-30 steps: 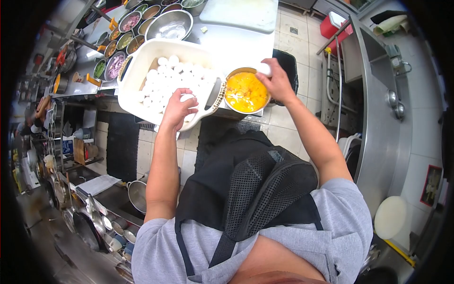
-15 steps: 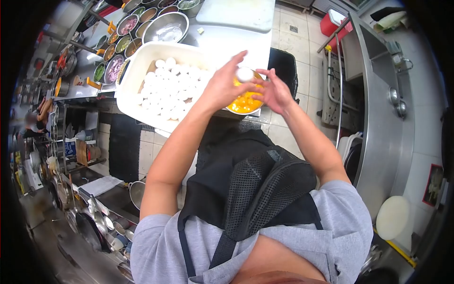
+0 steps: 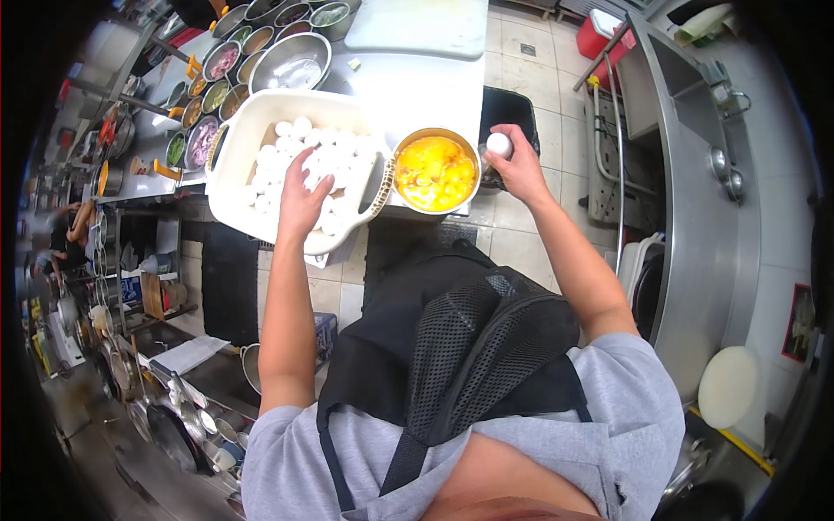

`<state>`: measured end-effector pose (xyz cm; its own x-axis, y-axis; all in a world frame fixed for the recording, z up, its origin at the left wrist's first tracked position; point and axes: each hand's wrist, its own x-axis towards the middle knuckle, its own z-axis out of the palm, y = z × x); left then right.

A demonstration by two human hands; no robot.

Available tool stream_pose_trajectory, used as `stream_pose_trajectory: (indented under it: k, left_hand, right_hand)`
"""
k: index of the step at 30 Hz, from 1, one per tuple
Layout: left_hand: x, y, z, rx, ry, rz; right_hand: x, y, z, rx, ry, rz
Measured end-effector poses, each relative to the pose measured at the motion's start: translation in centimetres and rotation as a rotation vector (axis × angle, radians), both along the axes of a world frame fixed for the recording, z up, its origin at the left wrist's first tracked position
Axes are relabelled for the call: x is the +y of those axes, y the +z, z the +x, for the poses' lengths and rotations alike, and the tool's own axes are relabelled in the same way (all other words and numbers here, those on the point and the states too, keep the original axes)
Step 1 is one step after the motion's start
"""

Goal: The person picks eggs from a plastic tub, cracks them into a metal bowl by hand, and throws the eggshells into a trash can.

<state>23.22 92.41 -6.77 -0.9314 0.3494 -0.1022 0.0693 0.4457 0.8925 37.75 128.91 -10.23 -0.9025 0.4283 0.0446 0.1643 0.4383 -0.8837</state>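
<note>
My left hand (image 3: 303, 198) reaches over the white eggs (image 3: 327, 156) in a cream plastic tub (image 3: 228, 184), thumb and fingers apart. Whether its fingertips touch an egg, I cannot tell. Beside the tub stands a round metal bowl (image 3: 396, 188) of raw cracked eggs (image 3: 434, 174), with bright orange yolks. My right hand (image 3: 521, 167), right of the bowl, has its thumb and fingers closed around a white egg (image 3: 499, 144). Below that hand is a black bin (image 3: 507, 113), partly hidden.
A large steel bowl (image 3: 290, 68) and several small bowls of chopped ingredients stand at the back left. A white cutting board (image 3: 417, 28) lies at the back of the table. A steel sink counter (image 3: 669, 217) runs along the right.
My left hand has moved left from above the bowl to the eggs in the tub. My right hand has shifted right, off the bowl, leaving the yolks in full view.
</note>
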Motion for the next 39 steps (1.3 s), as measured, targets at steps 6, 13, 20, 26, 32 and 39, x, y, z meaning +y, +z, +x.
stream_pose_trajectory:
  k: [6,13,20,26,32,39]
  left_hand:
    - [-2.7,-2.9,0.6,0.015,0.049,-0.098]
    - [-4.2,-3.6,0.9,-0.049,0.099,-0.061]
    - [-3.4,-3.5,1.0,-0.038,0.074,-0.058]
    - [-3.9,-3.2,1.0,-0.062,0.085,-0.003]
    - [-5.0,-2.5,0.2,-0.048,0.112,0.047]
    - [-6.4,-2.8,-3.1,0.115,0.07,-0.332]
  right_hand:
    - [-0.9,-3.0,0.2,0.259,0.087,0.523]
    - [-0.8,1.3,-0.3,0.255,-0.04,0.219]
    - [-3.9,0.7,-4.4,-0.037,0.284,0.052]
    - [-6.4,-1.0,-5.7,-0.076,0.432,0.417]
    - [-7.6,1.1,-5.8,-0.282,0.436,0.581]
    - [-8.3,1.2,-6.4,-0.274,0.439,0.615]
